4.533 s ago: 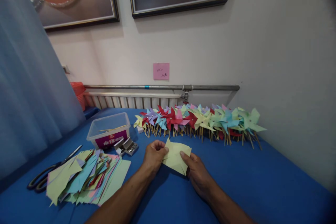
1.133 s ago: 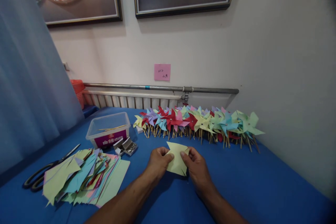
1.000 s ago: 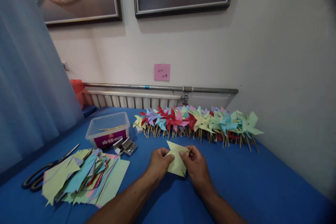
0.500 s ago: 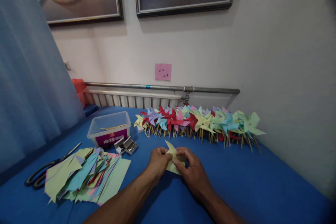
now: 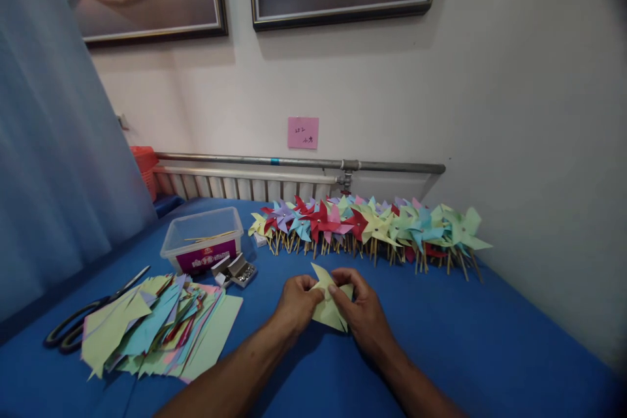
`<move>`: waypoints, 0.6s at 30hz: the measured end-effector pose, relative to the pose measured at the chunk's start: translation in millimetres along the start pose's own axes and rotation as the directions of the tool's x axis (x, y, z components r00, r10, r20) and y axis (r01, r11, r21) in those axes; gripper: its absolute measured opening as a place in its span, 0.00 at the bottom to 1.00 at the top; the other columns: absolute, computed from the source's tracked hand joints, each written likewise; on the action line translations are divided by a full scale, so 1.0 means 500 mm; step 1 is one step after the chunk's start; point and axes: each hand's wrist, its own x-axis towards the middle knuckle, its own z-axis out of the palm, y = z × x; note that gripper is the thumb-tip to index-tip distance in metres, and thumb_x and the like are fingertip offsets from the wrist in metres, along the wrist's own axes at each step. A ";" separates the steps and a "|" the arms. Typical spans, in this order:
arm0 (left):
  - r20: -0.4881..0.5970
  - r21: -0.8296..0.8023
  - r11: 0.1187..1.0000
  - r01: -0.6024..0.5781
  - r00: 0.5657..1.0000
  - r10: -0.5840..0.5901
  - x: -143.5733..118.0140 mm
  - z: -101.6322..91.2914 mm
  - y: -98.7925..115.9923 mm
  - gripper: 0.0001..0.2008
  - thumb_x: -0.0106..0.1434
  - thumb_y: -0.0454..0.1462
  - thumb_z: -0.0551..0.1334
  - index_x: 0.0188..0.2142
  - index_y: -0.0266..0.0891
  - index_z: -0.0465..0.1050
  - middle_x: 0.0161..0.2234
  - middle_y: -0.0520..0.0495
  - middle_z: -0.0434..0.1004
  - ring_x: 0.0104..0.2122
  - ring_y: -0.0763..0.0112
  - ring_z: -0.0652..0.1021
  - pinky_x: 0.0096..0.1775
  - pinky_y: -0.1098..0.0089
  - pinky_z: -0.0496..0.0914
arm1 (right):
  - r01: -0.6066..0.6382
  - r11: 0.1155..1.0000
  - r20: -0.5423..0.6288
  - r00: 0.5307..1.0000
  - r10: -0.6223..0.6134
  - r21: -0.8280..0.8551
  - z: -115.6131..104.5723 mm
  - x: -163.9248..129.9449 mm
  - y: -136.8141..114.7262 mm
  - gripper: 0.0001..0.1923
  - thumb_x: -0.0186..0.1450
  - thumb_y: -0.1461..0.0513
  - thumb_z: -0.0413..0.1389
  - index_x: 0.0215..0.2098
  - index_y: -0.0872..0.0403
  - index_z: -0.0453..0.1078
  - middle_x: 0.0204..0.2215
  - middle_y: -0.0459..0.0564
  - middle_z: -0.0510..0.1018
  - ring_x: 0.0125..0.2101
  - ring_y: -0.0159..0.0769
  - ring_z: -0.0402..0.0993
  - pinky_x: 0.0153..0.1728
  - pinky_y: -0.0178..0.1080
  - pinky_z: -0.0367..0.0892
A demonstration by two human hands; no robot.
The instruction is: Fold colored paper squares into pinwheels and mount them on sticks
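Between my two hands is a pale yellow paper pinwheel (image 5: 329, 309), its points folded in toward the middle, held just above the blue table cover. My left hand (image 5: 298, 304) grips its left side, thumb lying on the folded paper. From the right, my right hand (image 5: 361, 310) pinches it, with the thumb pressed near the centre and the fingers behind. The back of the paper is hidden, and no stick shows on it.
Finished pinwheels on sticks (image 5: 362, 225) stand in rows at the back. Left are a clear plastic box (image 5: 200, 235) with thin sticks, small open boxes of pins (image 5: 241, 271), a pile of cut coloured paper (image 5: 161, 330) and black-handled scissors (image 5: 93, 310).
The right thumb has moved up toward the paper's centre, and more of the lower and right points show. The left hand keeps its hold. The view has shifted slightly.
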 end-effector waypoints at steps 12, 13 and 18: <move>0.009 -0.011 1.000 0.015 1.000 -0.015 0.006 -0.002 -0.005 0.09 0.48 0.36 0.69 0.22 0.37 0.69 0.17 0.53 0.70 0.17 0.75 0.66 0.24 0.73 0.58 | -0.014 0.999 0.052 0.999 0.016 -0.034 -0.001 0.000 -0.004 0.09 0.63 0.53 0.58 0.35 0.50 0.73 0.29 0.45 0.79 0.28 0.38 0.72 0.29 0.36 0.65; 0.008 -0.009 1.000 0.014 1.000 -0.014 0.007 -0.002 -0.006 0.09 0.48 0.36 0.70 0.22 0.37 0.69 0.17 0.53 0.70 0.17 0.75 0.66 0.24 0.73 0.58 | -0.013 0.999 0.045 0.999 0.014 -0.029 0.001 0.001 0.000 0.09 0.63 0.54 0.58 0.34 0.50 0.73 0.29 0.45 0.79 0.28 0.37 0.72 0.29 0.36 0.65; 0.004 -0.013 1.000 0.003 1.000 -0.003 0.007 -0.003 -0.008 0.08 0.48 0.36 0.68 0.22 0.37 0.70 0.17 0.53 0.70 0.17 0.76 0.66 0.24 0.73 0.58 | -0.041 0.999 0.018 0.999 0.041 0.030 0.007 0.006 0.023 0.11 0.62 0.52 0.59 0.36 0.51 0.72 0.31 0.46 0.79 0.29 0.37 0.72 0.29 0.36 0.66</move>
